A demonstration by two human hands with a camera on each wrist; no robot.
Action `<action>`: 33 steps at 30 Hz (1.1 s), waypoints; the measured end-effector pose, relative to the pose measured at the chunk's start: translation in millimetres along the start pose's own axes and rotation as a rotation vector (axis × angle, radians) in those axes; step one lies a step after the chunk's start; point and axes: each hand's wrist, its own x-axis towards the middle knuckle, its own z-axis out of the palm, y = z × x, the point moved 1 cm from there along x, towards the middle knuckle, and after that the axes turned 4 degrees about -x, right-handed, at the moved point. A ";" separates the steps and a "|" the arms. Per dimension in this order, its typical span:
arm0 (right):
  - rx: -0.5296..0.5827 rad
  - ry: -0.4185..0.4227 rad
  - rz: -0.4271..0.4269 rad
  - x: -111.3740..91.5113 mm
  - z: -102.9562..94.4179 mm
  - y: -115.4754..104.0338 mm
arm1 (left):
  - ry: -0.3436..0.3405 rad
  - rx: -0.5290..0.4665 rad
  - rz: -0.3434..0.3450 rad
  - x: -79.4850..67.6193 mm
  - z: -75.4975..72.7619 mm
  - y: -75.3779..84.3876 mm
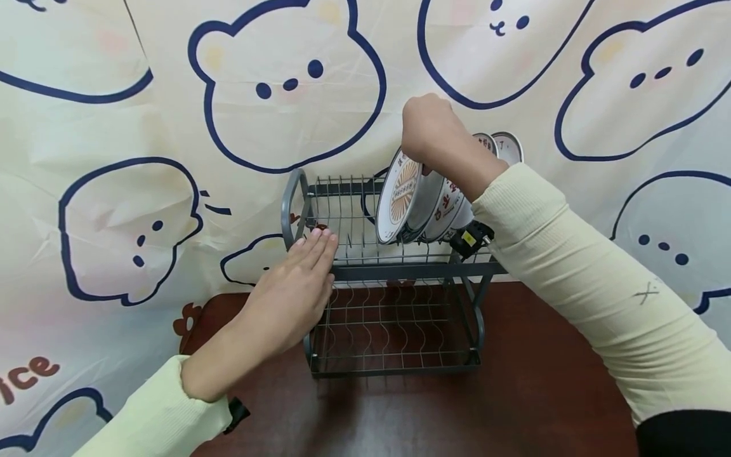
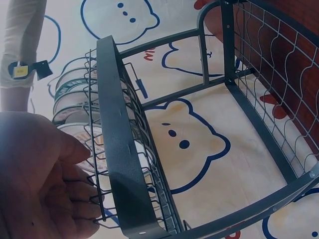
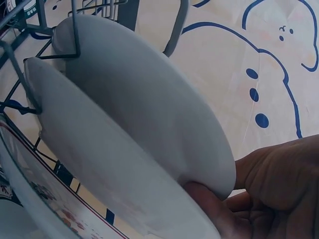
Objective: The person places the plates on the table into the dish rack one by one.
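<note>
My right hand [image 1: 435,130] pinches the rim of a white plate [image 1: 398,197] with a sunburst print, which stands tilted on edge in the upper tier of a dark grey two-tier dish rack [image 1: 400,272]. In the right wrist view the thumb lies between this plate's pale back [image 3: 149,94] and a second white dish [image 3: 99,154] beside it. My left hand [image 1: 291,293] rests its straight fingers on the front left of the upper tier. Seen from the left wrist, that hand [image 2: 45,174] lies against the wire edge of the rack [image 2: 119,134].
More printed dishes [image 1: 451,206] lean in the upper tier, right of the held plate. Wavy wires [image 1: 394,324] form the lower tier. The rack stands on a dark red-brown table [image 1: 548,381], against a cloth [image 1: 297,127] with cartoon bears.
</note>
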 end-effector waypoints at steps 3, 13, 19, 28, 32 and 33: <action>0.001 -0.002 0.012 -0.7 1.4 1.0 | 0.000 -0.004 -0.004 0.2 0.6 0.1; -0.008 0.089 -0.041 -7.5 3.4 3.9 | 0.010 0.015 -0.009 0.6 0.2 1.2; -0.078 0.197 -0.098 -24.3 3.2 0.7 | 0.012 0.003 -0.013 0.3 -0.4 0.6; -0.002 0.426 -0.145 -98.5 15.5 26.5 | 0.007 0.010 -0.014 -1.4 1.1 -2.7; 0.145 0.484 -0.075 -131.1 37.6 63.4 | 0.020 0.058 0.013 -5.1 5.4 -3.4; 0.172 0.514 -0.068 -136.4 44.6 75.0 | 0.029 0.067 0.021 -5.6 6.5 -3.9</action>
